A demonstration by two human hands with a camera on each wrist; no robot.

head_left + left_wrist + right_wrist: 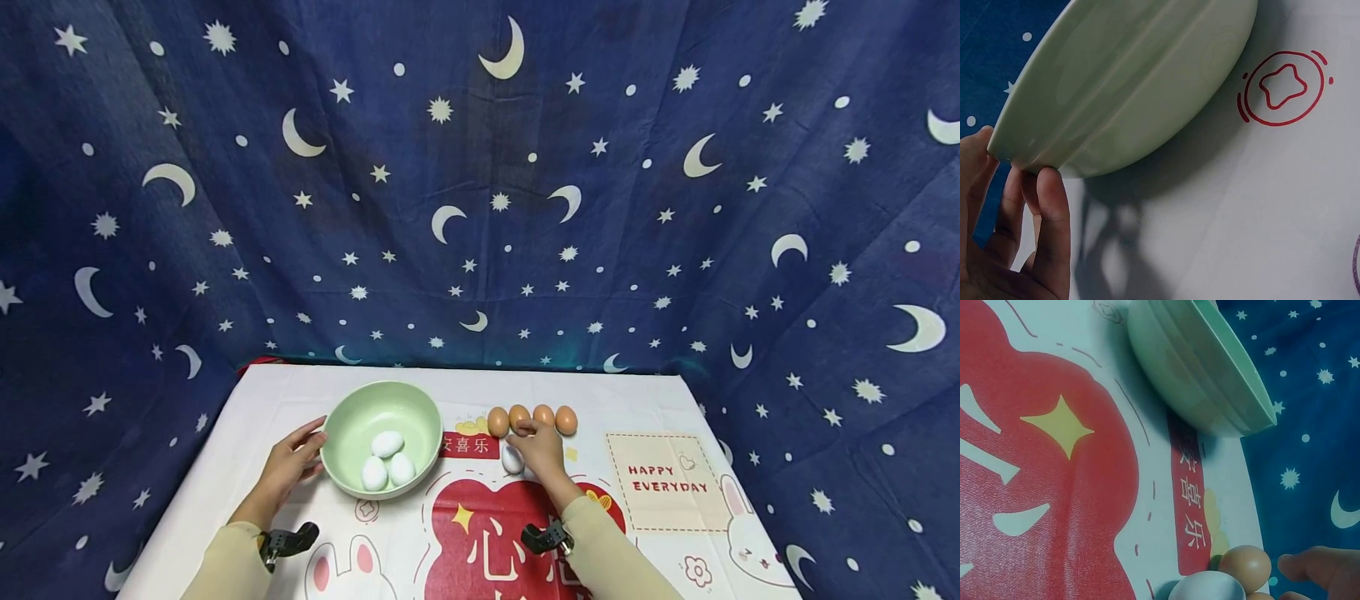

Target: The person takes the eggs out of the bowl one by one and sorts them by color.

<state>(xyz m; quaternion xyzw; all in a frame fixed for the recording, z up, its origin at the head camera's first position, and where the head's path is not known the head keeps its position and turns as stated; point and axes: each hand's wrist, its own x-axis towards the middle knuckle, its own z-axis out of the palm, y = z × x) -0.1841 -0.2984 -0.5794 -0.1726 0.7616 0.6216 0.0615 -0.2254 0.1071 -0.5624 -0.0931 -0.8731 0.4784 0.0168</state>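
My left hand [291, 461] holds the rim of a light green bowl [347, 417] at its left side, with fingertips against the outer wall in the left wrist view. Three white eggs [387, 443] lie inside the bowl. My right hand [542, 450] hovers over a row of several brown eggs [498, 422], partly hiding them. Just in front of the row, beside this hand, lies another white egg [512, 460]. The right wrist view shows the right fingertips [1288, 565] apart from the nearest brown egg [1245, 567], gripping nothing visible.
The white table covering [285, 387] bears red prints, rabbits and lettering. A dark blue curtain [480, 250] with moons and stars hangs behind the table and along both sides. Black devices [288, 540] are strapped to both wrists.
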